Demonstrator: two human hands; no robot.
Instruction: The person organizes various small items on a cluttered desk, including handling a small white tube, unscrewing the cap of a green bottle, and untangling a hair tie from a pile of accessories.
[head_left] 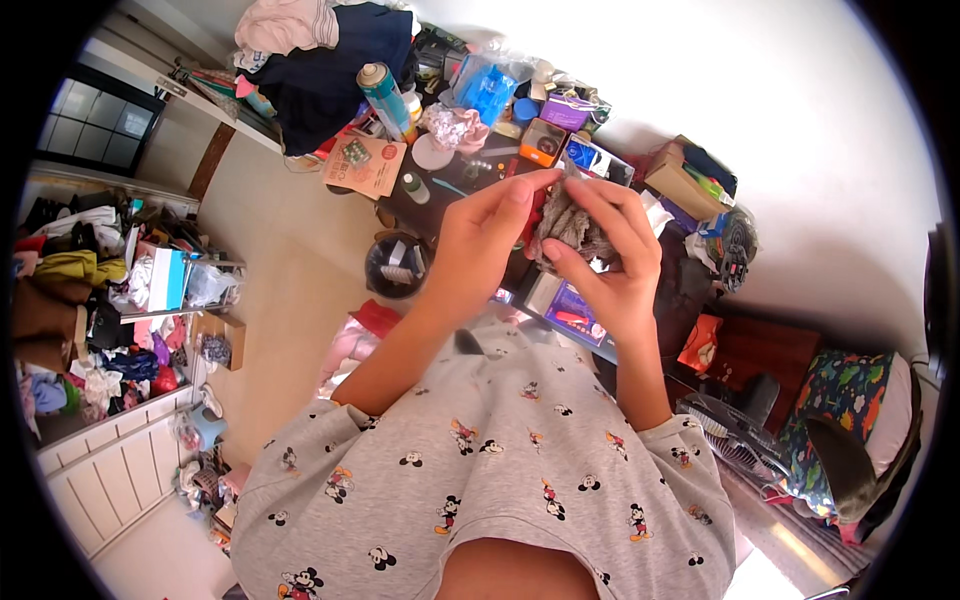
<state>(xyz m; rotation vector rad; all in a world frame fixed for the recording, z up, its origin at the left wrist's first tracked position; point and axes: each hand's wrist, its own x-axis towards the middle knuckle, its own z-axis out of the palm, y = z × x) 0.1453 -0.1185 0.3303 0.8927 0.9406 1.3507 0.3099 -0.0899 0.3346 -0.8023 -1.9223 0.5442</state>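
A bunched grey cloth piece [568, 226] with gathered folds is held up in front of me over the cluttered dark table. My right hand [622, 245] grips it from the right, its thumb and bent fingers closed on the folds. From the left, my left hand [487, 228] reaches the cloth's upper edge, its fingertips pinched together close to the right index finger. The exact kind of cloth item cannot be made out. Something red [533, 222] shows between the left hand and the cloth, partly hidden.
The dark table [445, 200] carries a spray can [383, 92], a small bottle [415, 187], an orange box [543, 142] and a brownish booklet [365, 163]. A bin [396, 264] stands at its left side. Heaped clothes [100, 300] fill shelves far left; a fan [735, 430] is at right.
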